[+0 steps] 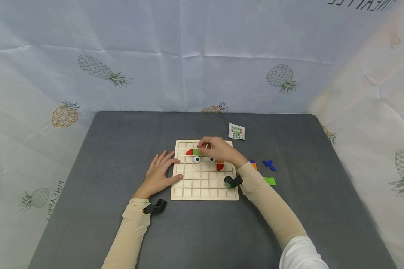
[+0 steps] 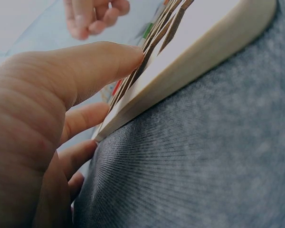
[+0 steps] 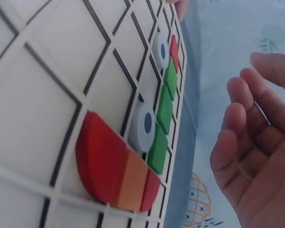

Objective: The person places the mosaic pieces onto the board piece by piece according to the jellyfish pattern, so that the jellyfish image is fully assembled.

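A pale wooden grid board (image 1: 195, 185) lies on the dark table. My left hand (image 1: 157, 177) rests at its left side, fingers spread, with thumb and index tip over the border. Above the board's upper rows hovers my right hand (image 1: 220, 149); its fingers curl loosely, and the right wrist view shows nothing between them. Along one row run green square pieces (image 3: 164, 111) with a red piece (image 3: 174, 53) at the far end. Two white eye discs (image 3: 145, 126) sit beside them. An orange piece (image 3: 133, 178) lies between red pieces (image 3: 97, 161) at the near end.
Behind the board lies a small printed pattern card (image 1: 236, 131). To the right are loose blue pieces (image 1: 269, 165), an orange piece (image 1: 254, 166) partly hidden by the right arm, and a light green piece (image 1: 270, 181). A pineapple-print cloth (image 1: 188, 82) hangs behind the table.
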`<action>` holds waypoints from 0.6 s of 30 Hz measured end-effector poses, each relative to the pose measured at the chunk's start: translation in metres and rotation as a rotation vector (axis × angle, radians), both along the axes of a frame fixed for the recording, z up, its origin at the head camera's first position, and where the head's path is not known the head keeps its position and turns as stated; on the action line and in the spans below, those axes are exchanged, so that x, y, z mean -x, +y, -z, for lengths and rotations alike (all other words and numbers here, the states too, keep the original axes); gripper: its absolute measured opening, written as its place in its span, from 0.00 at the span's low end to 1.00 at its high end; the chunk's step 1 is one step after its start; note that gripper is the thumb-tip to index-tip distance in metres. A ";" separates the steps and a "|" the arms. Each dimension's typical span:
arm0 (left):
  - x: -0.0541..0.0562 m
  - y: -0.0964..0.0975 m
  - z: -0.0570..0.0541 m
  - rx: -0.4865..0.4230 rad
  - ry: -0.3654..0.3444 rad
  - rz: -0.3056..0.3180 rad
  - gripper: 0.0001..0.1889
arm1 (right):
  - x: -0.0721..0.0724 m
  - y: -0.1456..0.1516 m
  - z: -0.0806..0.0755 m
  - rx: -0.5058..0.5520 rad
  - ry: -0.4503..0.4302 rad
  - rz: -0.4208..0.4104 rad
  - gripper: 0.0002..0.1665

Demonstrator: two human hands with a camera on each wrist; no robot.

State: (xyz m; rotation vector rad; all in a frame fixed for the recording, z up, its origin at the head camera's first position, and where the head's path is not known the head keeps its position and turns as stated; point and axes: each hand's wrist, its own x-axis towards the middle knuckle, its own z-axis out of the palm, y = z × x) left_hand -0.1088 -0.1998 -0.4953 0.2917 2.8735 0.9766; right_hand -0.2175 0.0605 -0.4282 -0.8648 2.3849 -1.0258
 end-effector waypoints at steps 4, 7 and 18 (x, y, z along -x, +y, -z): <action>-0.001 0.001 -0.001 -0.003 0.001 0.003 0.32 | -0.003 0.014 -0.007 0.025 0.004 0.036 0.17; -0.001 0.001 -0.002 -0.012 0.005 0.002 0.32 | -0.004 0.025 -0.012 0.037 0.003 0.068 0.17; -0.002 0.000 -0.002 -0.015 0.018 0.005 0.32 | -0.011 0.070 -0.025 0.045 0.112 0.129 0.10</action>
